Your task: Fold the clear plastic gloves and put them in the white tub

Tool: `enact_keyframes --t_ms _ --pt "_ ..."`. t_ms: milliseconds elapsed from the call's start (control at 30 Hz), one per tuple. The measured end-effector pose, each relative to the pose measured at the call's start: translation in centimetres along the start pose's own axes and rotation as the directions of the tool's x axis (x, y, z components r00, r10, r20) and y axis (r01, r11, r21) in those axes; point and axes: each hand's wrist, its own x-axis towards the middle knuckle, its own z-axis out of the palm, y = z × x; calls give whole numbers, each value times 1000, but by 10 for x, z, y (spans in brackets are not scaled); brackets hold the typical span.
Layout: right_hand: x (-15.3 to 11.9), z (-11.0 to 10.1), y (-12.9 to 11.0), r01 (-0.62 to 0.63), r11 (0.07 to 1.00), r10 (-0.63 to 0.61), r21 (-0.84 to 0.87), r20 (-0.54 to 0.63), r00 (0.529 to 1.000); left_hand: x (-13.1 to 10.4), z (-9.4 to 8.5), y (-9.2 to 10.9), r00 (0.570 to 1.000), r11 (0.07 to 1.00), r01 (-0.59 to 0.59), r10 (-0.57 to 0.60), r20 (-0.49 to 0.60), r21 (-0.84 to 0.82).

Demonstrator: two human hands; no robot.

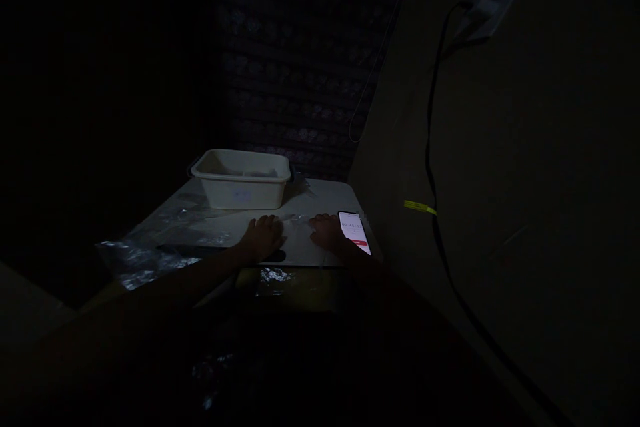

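The only view is the head camera's, so no part of the scene is shared with a second one. It looks forward and down from the wearer's head, over both forearms, facing the cream tub [245,192]. The tub sits at middle range, left of centre; the tabletop [320,188] spreads around it, a patterned surface rises behind it, and a wall stands to its right.

Very dim view; 1 lit phone screen [355,232] glows beside the right hand [325,231], while black shadow swallows everything below both hands.
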Motion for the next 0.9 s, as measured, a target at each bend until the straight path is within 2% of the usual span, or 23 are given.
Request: enact_keyframes --t_ms 133,200,233,300,367,433,533,600,700,800,900 --pt "-1 -2 0 -64 998 62 -15 -122 991 9 -9 -5 989 989 142 -140 -52 35" --pt "1 -3 1 -97 995 92 -25 -155 984 12 -14 -6 982 984 173 -169 -83 45" --pt "1 -3 1 -106 994 100 -31 -153 983 12 -15 -6 987 989 145 -142 -78 32" --pt "3 -3 1 -104 994 97 -44 -131 987 11 -14 -1 1000 999 1 -2 -30 -41" --pt "3 -3 3 -101 994 94 -49 -118 988 7 -7 7 984 975 -175 177 7 -135" --pt "3 -4 5 -133 990 127 -34 -139 982 1 1 18 962 950 -268 273 5 -160" --pt "8 -6 8 -224 974 224 25 -184 957 -10 10 30 963 962 -247 258 80 -117" --pt "14 -7 9 -246 965 258 88 -162 953 -16 11 34 962 969 -230 241 129 -94" --pt "27 -9 4 -217 951 242 219 -95 966 -22 7 34 957 968 -241 250 145 -75" --pt "38 -12 -5 -176 922 218 344 -87 972 -25 6 33 956 964 -258 265 128 -68" --pt "44 -12 -11 -161 897 193 412 -37 980 -26 8 32 955 961 -265 272 116 -75"
